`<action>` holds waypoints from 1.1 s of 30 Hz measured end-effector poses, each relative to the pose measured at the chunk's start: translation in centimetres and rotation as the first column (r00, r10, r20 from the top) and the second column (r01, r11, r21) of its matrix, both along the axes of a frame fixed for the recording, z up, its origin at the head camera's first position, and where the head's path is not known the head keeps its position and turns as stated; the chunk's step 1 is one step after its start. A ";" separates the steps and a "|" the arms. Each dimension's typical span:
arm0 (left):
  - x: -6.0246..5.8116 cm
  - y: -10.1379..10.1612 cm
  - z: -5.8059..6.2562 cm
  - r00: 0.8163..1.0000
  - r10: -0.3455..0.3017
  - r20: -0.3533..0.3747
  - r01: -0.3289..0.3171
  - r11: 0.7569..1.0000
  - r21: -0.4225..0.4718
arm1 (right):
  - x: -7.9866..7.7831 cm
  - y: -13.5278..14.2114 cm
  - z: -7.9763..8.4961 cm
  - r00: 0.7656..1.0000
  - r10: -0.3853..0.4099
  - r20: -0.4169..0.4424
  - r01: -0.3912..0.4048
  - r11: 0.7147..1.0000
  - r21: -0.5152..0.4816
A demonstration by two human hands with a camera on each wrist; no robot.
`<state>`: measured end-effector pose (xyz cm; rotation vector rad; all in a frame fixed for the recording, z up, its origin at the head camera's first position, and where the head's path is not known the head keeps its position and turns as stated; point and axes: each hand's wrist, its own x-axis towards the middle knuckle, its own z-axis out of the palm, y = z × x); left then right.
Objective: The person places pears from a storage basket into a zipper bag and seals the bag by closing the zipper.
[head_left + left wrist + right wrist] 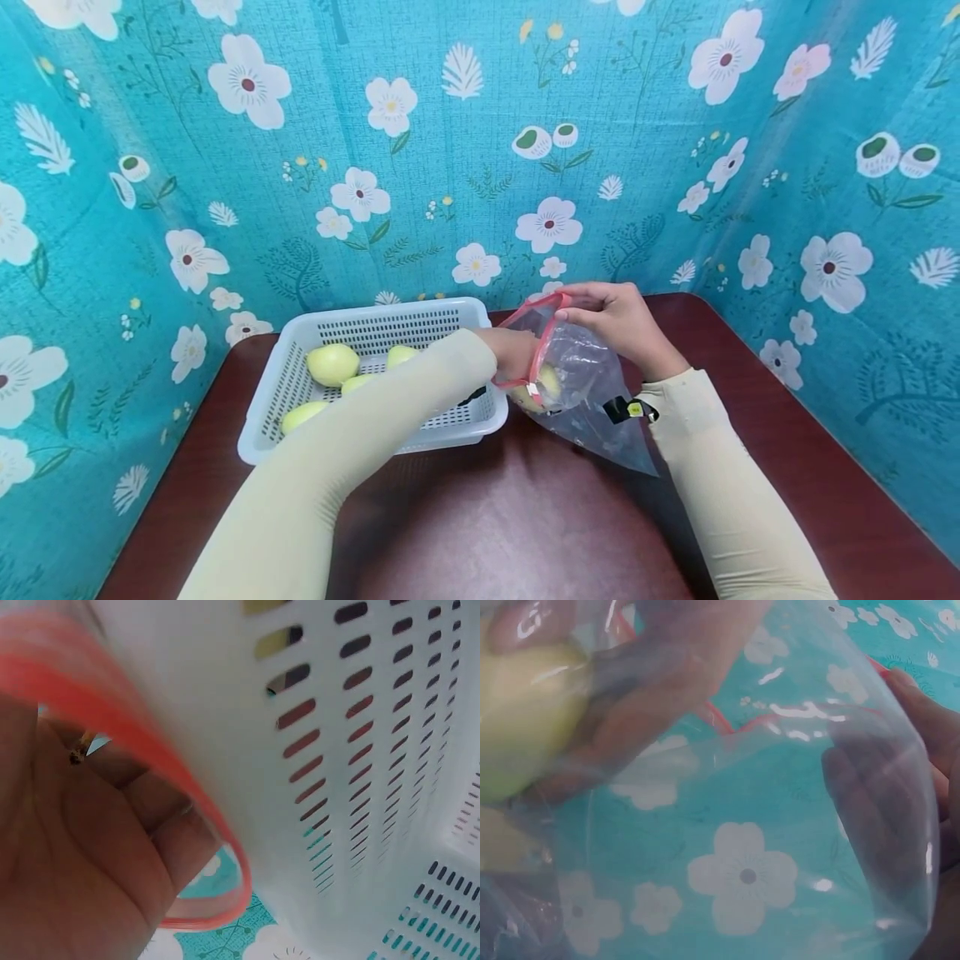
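Observation:
My left hand [513, 352] reaches through the mouth of a clear plastic zip bag [600, 408] edged in red. Through the film, the right wrist view shows its fingers curled round a pale yellow-green, apple-like fruit [529, 720]. Another yellowish shape [510, 840] lies just below that fruit in the bag. With thumb and fingers, my right hand [618, 321] pinches the red edge and keeps the mouth spread. In the left wrist view the red rim [172, 761] crosses the left palm [82, 840], and the held fruit is hidden.
A white slotted plastic basket [258, 417] stands left of the bag, its right end under my left forearm. Several yellow-green fruits [333, 365] lie in it. Both rest on a dark red table [465, 525], backed by a blue floral cloth [450, 150].

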<state>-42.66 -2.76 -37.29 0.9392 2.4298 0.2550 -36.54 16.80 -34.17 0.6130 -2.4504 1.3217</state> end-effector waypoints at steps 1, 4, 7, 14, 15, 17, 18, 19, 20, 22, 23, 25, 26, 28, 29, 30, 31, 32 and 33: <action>-0.2 0.1 -0.3 1.000 0.014 -0.002 -0.014 1.000 0.003 | 0.0 0.0 0.0 1.000 0.000 -0.001 0.000 1.000 -0.002; 0.7 0.2 0.2 0.999 0.051 -0.004 -0.051 0.999 -0.001 | 0.0 0.0 0.0 1.000 -0.003 -0.001 0.003 1.000 -0.005; 1.7 0.1 0.9 0.995 0.095 0.012 -0.095 0.995 0.014 | 0.0 -0.1 0.0 1.000 -0.003 0.004 0.003 1.000 -0.015; 1.5 0.2 0.7 0.986 0.148 0.072 -0.154 0.984 0.086 | 0.0 0.1 -0.2 1.000 -0.006 0.008 0.007 1.000 -0.024; 1.0 0.3 0.3 0.984 0.158 0.080 -0.164 0.983 0.080 | 0.0 0.2 -0.2 1.000 -0.005 0.008 0.005 1.000 -0.026; 0.0 0.6 -0.6 0.983 0.162 0.083 -0.167 0.984 0.059 | 0.0 0.2 -0.2 1.000 -0.002 0.007 0.002 1.000 -0.027; -0.2 0.6 -0.7 0.985 0.151 0.079 -0.155 0.987 0.051 | 0.0 0.2 -0.2 1.000 0.000 0.006 0.000 1.000 -0.027; -0.3 0.6 -0.9 0.989 0.131 0.064 -0.134 0.990 0.038 | 0.0 0.1 -0.2 1.000 0.001 0.008 0.000 1.000 -0.031; -0.2 0.5 -0.7 0.993 0.107 0.043 -0.108 0.994 0.027 | 0.0 0.1 -0.2 1.000 0.003 0.008 -0.003 1.000 -0.031; 0.3 0.3 -0.1 0.998 0.057 0.006 -0.057 0.998 0.013 | 0.0 0.0 -0.2 1.000 0.006 0.008 -0.006 0.999 -0.031; 0.6 0.1 0.2 1.000 0.020 -0.018 -0.020 1.000 0.009 | 0.0 0.0 -0.2 1.000 0.005 0.009 -0.004 0.999 -0.031; 1.4 -0.2 1.1 0.997 -0.049 -0.063 0.049 0.999 -0.003 | 0.1 -0.1 -0.2 1.000 0.000 0.010 0.001 0.999 -0.032; 1.7 -0.3 1.6 0.995 -0.070 -0.074 0.069 0.998 -0.007 | 0.1 -0.1 -0.2 1.000 -0.001 0.010 0.001 1.000 -0.031; 2.3 -0.5 2.2 0.991 -0.102 -0.091 0.101 0.995 -0.008 | 0.1 -0.1 -0.2 1.000 -0.003 0.008 0.003 1.000 -0.026; 2.4 -0.6 2.4 0.989 -0.107 -0.104 0.106 0.994 -0.011 | 0.1 -0.1 -0.2 1.000 -0.003 0.006 0.003 1.000 -0.022; 2.6 -0.7 2.6 0.988 -0.106 -0.109 0.105 0.994 -0.011 | 0.1 0.0 -0.2 1.000 -0.005 0.007 0.005 1.000 -0.020; 2.7 -0.7 2.7 0.988 -0.106 -0.116 0.105 0.994 -0.015 | 0.1 0.0 -0.2 1.000 -0.004 0.007 0.004 1.000 -0.020; 2.8 -0.7 2.9 0.986 -0.110 -0.126 0.108 0.994 -0.020 | 0.1 0.0 -0.2 1.000 -0.004 0.005 0.004 1.000 -0.019; 2.9 -0.7 3.0 0.986 -0.110 -0.129 0.108 0.994 -0.022 | 0.1 0.0 -0.2 1.000 -0.006 0.003 0.006 1.000 -0.017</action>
